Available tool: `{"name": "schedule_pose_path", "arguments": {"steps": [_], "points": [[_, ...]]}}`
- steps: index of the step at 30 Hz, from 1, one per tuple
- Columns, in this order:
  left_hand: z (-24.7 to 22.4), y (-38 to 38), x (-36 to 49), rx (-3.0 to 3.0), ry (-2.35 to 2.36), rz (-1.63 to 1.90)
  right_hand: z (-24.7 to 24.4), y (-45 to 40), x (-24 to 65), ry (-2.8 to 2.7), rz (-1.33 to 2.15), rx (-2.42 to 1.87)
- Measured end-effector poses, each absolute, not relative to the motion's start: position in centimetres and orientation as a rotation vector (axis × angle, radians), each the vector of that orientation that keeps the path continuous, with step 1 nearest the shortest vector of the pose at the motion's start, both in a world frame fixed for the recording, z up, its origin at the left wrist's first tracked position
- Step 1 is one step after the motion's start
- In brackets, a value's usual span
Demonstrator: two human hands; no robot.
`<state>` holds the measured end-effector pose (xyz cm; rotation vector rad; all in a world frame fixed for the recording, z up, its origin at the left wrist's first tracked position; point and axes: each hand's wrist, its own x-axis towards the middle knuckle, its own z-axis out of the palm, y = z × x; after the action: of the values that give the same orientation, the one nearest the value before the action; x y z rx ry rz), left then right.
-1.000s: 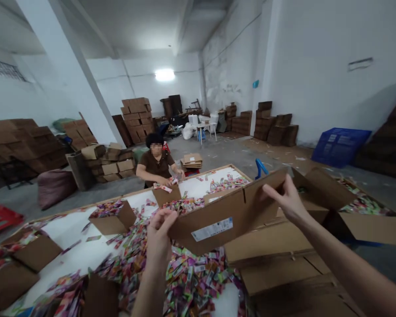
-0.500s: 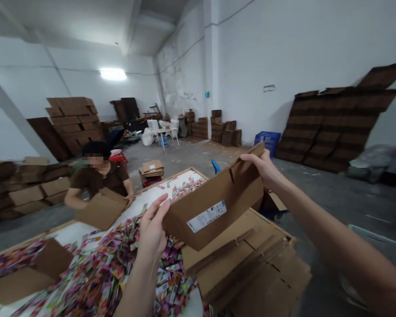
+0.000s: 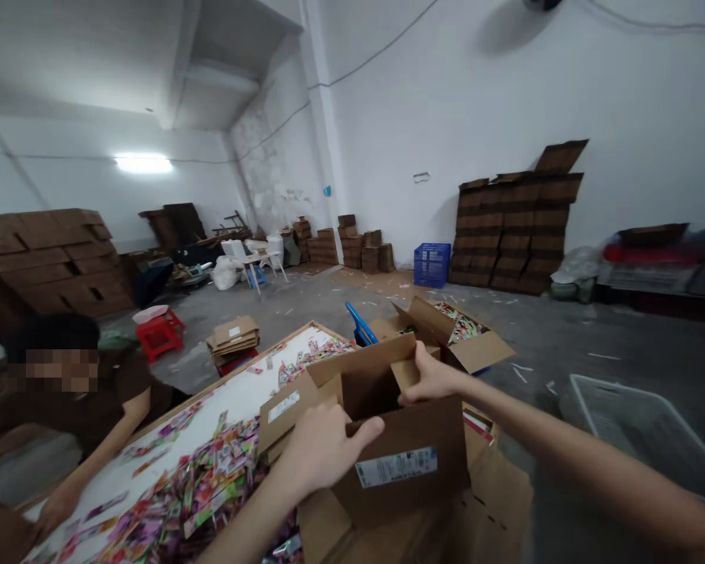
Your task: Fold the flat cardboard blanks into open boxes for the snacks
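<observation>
A brown cardboard box (image 3: 405, 497) stands with its top open toward me, a white printed label on its near wall. My left hand (image 3: 323, 446) is closed on its left side, thumb lying along the near top edge; the other fingertips are partly hidden. At the right top edge, my right hand (image 3: 432, 377) grips a side flap, with the thumb toward the opening. Beneath the box lie flattened cardboard sheets (image 3: 499, 501). Small colourful packets (image 3: 211, 478) are heaped on the white tabletop (image 3: 203, 419) to the left.
Beyond the box, an open carton (image 3: 479, 348) holds many small packets. On the left a co-worker (image 3: 111, 392) reaches onto the table. A clear plastic bin (image 3: 628, 415) stands right, a red stool (image 3: 160, 333) behind the table, and a blue crate (image 3: 432, 265) by the wall.
The flat folded box has been opened into a square shape and lowered onto the cardboard stack. Both hands moved down with it. My view has turned right.
</observation>
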<state>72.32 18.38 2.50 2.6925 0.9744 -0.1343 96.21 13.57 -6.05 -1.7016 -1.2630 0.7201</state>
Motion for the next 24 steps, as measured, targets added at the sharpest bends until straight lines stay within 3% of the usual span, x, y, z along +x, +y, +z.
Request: {"name": "schedule_pose_path", "arguments": {"steps": [3, 8, 11, 14, 17, 21, 24], "points": [[2.2, 18.6, 74.3, 2.777, 0.917, -0.205, -8.1, 14.0, 95.8, -1.308, 0.565, -1.663], [-0.1, 21.9, 76.2, 2.547, 0.86, -0.293, -7.6, 13.1, 97.8, -1.154, 0.875, -1.481], [-2.4, 22.8, 76.5, 2.56, 0.965, -0.238, -5.3, 10.7, 96.5, -1.051, 0.514, -1.53], [-4.8, 22.5, 76.0, 2.681, 0.948, 0.09, -4.7, 8.5, 92.1, -1.489, -0.095, -1.508], [-6.4, 22.0, 74.9, 2.823, 0.769, 0.689, -7.0, 8.3, 87.4, -1.928, -0.287, -1.6], [-4.4, 22.6, 75.1, 3.05, 0.552, 1.317, -9.8, 9.6, 85.1, -2.012, -0.342, -1.848], [-0.2, 24.5, 78.3, 2.977, 0.82, 1.223, -9.0, 10.3, 85.6, -2.098, -0.166, -1.925]]}}
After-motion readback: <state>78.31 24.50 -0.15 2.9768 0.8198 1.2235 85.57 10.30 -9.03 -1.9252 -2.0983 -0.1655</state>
